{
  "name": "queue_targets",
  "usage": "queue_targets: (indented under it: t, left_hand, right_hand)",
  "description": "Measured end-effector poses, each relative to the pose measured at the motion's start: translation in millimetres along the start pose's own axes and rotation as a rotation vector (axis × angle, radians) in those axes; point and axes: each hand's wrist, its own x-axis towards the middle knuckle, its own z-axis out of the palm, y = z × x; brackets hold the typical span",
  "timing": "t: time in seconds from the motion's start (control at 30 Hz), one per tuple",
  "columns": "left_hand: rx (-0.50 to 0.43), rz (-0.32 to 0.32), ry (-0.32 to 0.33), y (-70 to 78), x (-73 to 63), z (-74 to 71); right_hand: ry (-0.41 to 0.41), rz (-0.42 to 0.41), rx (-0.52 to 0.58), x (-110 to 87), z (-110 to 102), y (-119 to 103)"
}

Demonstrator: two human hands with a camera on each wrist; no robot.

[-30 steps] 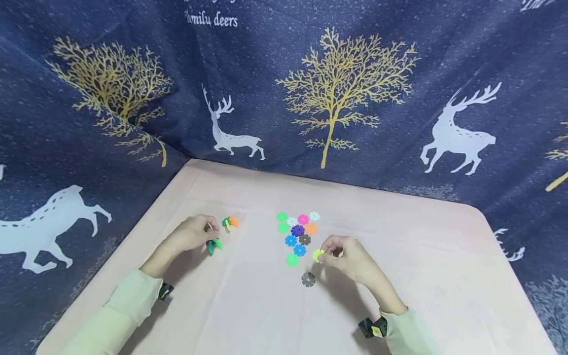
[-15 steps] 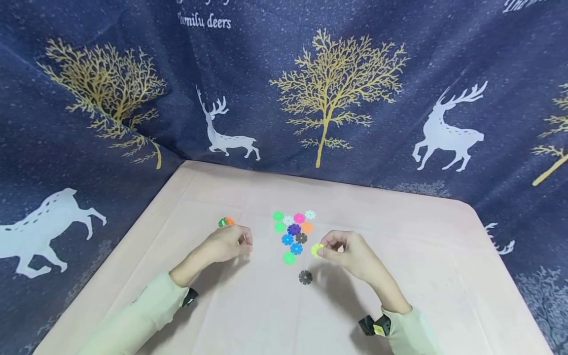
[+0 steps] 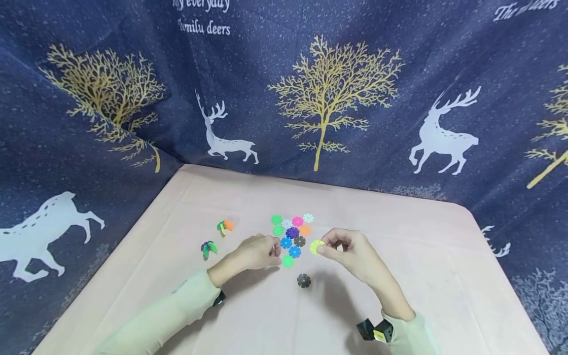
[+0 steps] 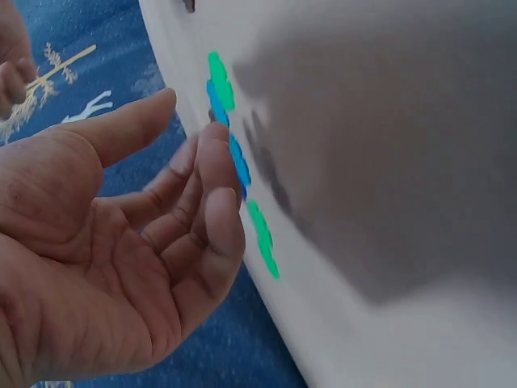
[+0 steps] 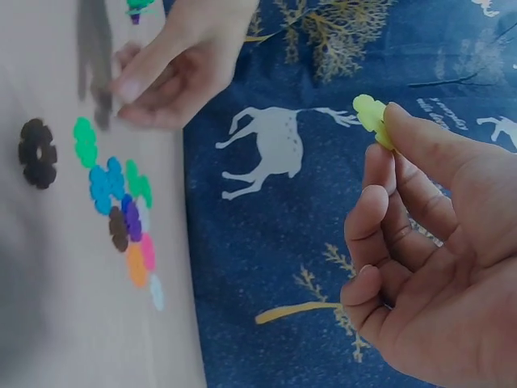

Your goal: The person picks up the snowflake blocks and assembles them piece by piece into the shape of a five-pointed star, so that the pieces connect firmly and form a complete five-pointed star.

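My right hand pinches a yellow notched building disc between thumb and index finger, held up above the table. My left hand is at the left side of a cluster of flat notched discs, its fingertips beside the lower green disc and a blue disc. In the left wrist view its thumb stands apart from loosely bent fingers, with nothing between them. The cluster also has a purple disc, a pink disc and an orange disc. A dark grey disc lies apart, nearer the front.
Two small assemblies of joined discs rest on the left of the table: one with orange, yellow and green, one green and purple. A dark blue cloth with deer and trees hangs behind the pale table.
My left hand has moved right, away from the green and purple assembly, leaving it on the table, and over to the disc cluster. The right hand keeps the yellow disc, nearly still.
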Motion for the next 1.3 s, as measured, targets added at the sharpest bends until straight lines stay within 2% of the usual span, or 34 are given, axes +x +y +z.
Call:
queue_targets:
  t: [0.23,0.4,0.53,0.83,0.97,1.17,1.3]
  left_hand:
    - [0.114,-0.069,0.003,11.7,13.5,17.9]
    - [0.172,-0.089,0.013,16.5,18.1,25.0]
    - [0.175,-0.08,0.016,17.4,18.7,25.9]
    - [0.039,-0.022,0.04,16.0,18.8,27.5]
    - [-0.035,-0.019,0.068,17.6,17.9,25.5]
    - [-0.143,-0.018,0.115,20.8,13.5,16.8]
    - [-0.182,0.014,0.13,23.2,8.3,9.5]
  right_hand:
    - [0.017,-0.033,0.053,-2.6,-2,-7]
    - [0.029,-0.025,0.065,-3.4,-3,-10]
    - [0.029,-0.032,0.082,-3.6,-3,-11]
    - [0.031,-0.005,0.084,-4.3,-4,-8]
    - [0.023,-0.011,0.088,-4.2,-4,-5]
    - [0.015,-0.015,0.098,-3.8,-4,-3]
    - [-0.003,-0.021,0.113,-3.0,-3,-2]
